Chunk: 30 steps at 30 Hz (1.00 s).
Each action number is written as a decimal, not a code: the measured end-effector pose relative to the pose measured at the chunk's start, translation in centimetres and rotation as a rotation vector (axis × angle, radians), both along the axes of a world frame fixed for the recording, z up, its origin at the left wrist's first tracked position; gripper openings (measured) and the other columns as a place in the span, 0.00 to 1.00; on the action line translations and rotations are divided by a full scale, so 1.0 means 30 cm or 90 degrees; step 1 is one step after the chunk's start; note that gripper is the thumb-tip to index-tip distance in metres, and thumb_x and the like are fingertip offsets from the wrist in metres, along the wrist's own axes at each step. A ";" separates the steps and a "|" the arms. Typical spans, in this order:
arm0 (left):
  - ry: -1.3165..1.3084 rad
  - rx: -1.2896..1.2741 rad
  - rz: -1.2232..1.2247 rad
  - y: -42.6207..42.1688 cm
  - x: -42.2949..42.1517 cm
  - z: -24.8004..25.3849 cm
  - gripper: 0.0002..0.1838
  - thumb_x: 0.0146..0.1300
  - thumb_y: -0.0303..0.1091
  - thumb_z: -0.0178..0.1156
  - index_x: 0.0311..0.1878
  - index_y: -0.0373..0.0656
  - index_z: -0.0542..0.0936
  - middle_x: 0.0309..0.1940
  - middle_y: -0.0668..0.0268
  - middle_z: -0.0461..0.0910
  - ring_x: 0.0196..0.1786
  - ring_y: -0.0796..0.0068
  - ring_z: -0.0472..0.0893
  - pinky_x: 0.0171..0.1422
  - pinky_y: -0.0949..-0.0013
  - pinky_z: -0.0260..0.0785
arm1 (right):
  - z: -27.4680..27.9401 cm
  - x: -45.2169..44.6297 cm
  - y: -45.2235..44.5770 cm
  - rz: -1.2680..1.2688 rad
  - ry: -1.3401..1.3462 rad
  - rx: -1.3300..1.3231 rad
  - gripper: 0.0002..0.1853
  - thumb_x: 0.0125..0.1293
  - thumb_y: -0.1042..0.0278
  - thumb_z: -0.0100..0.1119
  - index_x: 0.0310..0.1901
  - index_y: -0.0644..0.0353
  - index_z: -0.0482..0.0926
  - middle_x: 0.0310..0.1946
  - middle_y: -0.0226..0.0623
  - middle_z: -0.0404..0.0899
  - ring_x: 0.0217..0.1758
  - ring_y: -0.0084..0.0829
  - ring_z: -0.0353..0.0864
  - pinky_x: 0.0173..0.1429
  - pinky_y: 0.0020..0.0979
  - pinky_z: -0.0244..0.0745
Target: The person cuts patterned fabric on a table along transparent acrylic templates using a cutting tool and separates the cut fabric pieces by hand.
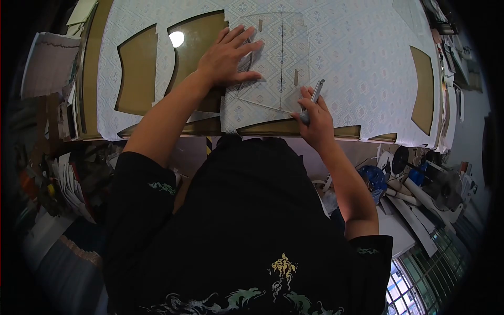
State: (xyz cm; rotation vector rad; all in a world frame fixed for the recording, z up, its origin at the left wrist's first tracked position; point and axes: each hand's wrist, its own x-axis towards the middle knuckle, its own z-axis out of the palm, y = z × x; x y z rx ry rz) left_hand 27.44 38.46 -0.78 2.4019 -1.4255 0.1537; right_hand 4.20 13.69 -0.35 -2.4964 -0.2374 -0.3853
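Note:
My left hand (229,59) lies flat with spread fingers on the left part of a clear template (295,44). The template has a dark line down its middle and rests on pale patterned fabric (362,68). In my right hand (318,122) is a silver utility knife (317,91), its back end pointing up and away from me. The knife's lower end is at the template's near right corner; my fingers partly cover it, and the blade is too small to make out.
Curved openings in the fabric at the left and far right bare the brown tabletop (137,79). Stacked papers and cloth (51,65) stand at the left edge. Rolls and boards (415,202), along with a fan (446,186), crowd the floor at the right.

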 end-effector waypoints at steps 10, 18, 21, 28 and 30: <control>0.001 0.012 -0.002 -0.003 -0.001 0.013 0.43 0.60 0.71 0.65 0.72 0.55 0.75 0.80 0.55 0.63 0.82 0.49 0.59 0.86 0.44 0.46 | 0.002 0.005 0.000 0.004 -0.022 -0.004 0.23 0.62 0.70 0.74 0.55 0.59 0.74 0.66 0.54 0.79 0.70 0.62 0.75 0.70 0.49 0.75; 0.013 0.014 0.001 -0.005 0.001 0.013 0.43 0.59 0.71 0.65 0.73 0.56 0.75 0.80 0.56 0.63 0.83 0.48 0.59 0.87 0.44 0.44 | -0.012 0.003 0.002 -0.013 -0.007 0.013 0.21 0.63 0.69 0.73 0.54 0.57 0.74 0.68 0.47 0.78 0.73 0.55 0.74 0.75 0.50 0.70; 0.017 0.012 0.001 -0.005 0.002 0.009 0.43 0.59 0.71 0.65 0.73 0.56 0.75 0.80 0.56 0.63 0.83 0.48 0.58 0.87 0.44 0.44 | -0.012 0.003 0.001 -0.013 -0.010 0.012 0.21 0.63 0.69 0.73 0.54 0.57 0.74 0.68 0.48 0.78 0.73 0.55 0.74 0.75 0.51 0.70; 0.015 0.005 0.000 -0.004 0.006 0.020 0.44 0.59 0.71 0.66 0.73 0.55 0.75 0.80 0.54 0.62 0.83 0.48 0.58 0.87 0.44 0.43 | -0.007 0.000 0.006 -0.015 -0.002 0.019 0.21 0.62 0.69 0.73 0.54 0.58 0.74 0.68 0.49 0.78 0.72 0.57 0.73 0.74 0.51 0.70; 0.034 0.018 0.001 -0.004 -0.003 0.030 0.44 0.59 0.70 0.66 0.73 0.54 0.75 0.80 0.53 0.62 0.83 0.47 0.58 0.86 0.44 0.44 | 0.000 0.001 0.007 -0.014 -0.006 0.016 0.21 0.62 0.69 0.73 0.54 0.58 0.74 0.68 0.49 0.78 0.72 0.57 0.73 0.74 0.50 0.70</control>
